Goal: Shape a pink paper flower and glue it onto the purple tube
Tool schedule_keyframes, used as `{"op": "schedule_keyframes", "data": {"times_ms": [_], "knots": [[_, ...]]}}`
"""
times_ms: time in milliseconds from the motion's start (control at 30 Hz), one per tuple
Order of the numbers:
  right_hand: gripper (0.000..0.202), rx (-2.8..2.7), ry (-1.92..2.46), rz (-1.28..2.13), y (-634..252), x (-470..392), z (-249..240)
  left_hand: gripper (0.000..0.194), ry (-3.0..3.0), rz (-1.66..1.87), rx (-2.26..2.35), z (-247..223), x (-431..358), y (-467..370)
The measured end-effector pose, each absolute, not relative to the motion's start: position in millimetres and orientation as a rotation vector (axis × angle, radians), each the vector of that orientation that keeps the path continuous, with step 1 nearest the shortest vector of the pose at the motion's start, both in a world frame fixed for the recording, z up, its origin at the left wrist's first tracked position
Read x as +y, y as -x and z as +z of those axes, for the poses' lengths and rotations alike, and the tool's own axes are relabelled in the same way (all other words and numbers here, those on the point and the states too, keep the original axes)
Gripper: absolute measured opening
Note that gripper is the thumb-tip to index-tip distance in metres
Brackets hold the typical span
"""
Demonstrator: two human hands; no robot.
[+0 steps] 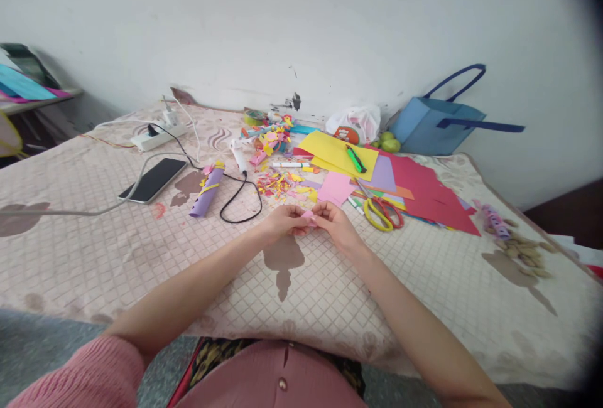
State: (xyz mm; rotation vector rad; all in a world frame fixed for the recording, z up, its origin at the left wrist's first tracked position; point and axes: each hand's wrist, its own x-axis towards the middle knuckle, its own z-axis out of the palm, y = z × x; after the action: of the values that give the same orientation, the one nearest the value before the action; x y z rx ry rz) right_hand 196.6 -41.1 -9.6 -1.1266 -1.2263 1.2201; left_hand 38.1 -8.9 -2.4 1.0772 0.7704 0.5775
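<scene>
Between my two hands, over the middle of the table, is a small piece of pink paper (308,216). My left hand (286,221) pinches its left side, and my right hand (331,220) pinches its right side, fingertips almost meeting. Just beyond them lie a larger pink paper (335,188) and a heap of colourful paper scraps (277,183). Scissors with yellow and red handles (380,212) rest to the right of my right hand. A purple paper roll (208,189) with yellow strips and pink bits on it lies to the left.
A glue gun (239,157) with a looping black cord, a phone (154,180) and a power strip (159,137) are on the left. Yellow sheets (336,150), a green cutter (356,159), red paper (424,188), a blue bag (436,127) and peanuts (525,252) are on the right.
</scene>
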Motion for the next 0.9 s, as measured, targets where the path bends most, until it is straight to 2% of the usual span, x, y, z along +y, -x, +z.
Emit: {"op": "schedule_keyframes", "data": {"times_ms": [433, 633, 900], "knots": [[0.024, -1.131, 1.139, 1.279, -195.3, -42.8, -9.0, 0.026, -1.149, 0.676, 0.789, -1.0, -13.4, -43.4], [0.026, -1.035, 1.105, 1.372, -190.6, -47.4, -2.9, 0.034, -1.34, 0.82, 0.825, 0.9, -13.1, -44.6], [0.025, -1.086, 1.131, 1.235, -187.5, -47.0, -8.1, 0.032, -1.412, 0.828, 0.8, -3.4, -12.1, -44.6]]}}
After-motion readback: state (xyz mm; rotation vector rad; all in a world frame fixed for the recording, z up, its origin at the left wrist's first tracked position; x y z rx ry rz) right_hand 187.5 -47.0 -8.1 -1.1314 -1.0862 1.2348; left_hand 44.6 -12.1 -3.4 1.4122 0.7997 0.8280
